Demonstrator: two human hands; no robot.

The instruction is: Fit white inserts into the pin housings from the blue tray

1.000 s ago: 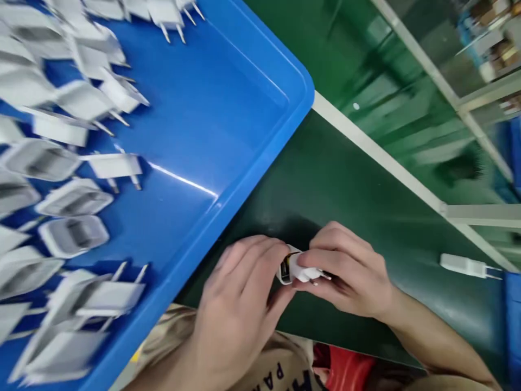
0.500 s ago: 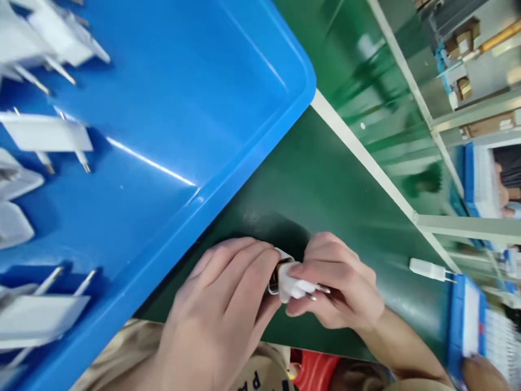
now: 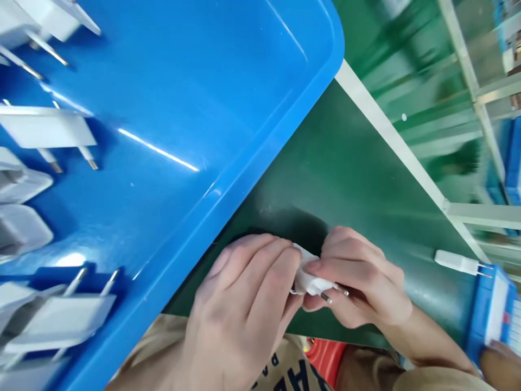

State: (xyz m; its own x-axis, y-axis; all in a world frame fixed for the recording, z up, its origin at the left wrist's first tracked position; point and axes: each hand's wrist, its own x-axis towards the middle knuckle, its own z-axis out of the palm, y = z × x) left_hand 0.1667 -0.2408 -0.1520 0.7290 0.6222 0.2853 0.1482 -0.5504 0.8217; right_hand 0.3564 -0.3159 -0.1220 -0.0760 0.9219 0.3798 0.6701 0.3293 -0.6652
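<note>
Over the green table edge, my left hand [image 3: 248,304] is closed round the white charger housing [image 3: 303,251], most of it hidden by the fingers. My right hand [image 3: 362,277] pinches a white two-pin plug piece [image 3: 315,282] between thumb and fingers. Both parts meet between my hands, with no gap visible from here. The two metal pins point down and to the right, free of the fingers. At the right lies another white two-pin plug [image 3: 456,262] on the table.
A large blue tray [image 3: 280,133] fills the left side, with several white plug parts [image 3: 49,127] at its far left. The dark green tabletop [image 3: 325,168] has a pale edge strip [image 3: 391,136]. A blue box [image 3: 484,309] and another person's hand [image 3: 502,364] are at lower right.
The plug piece has come up against the housing; the dark opening seen between them earlier no longer shows. The view has shifted, so my hands and the table appear further right.
</note>
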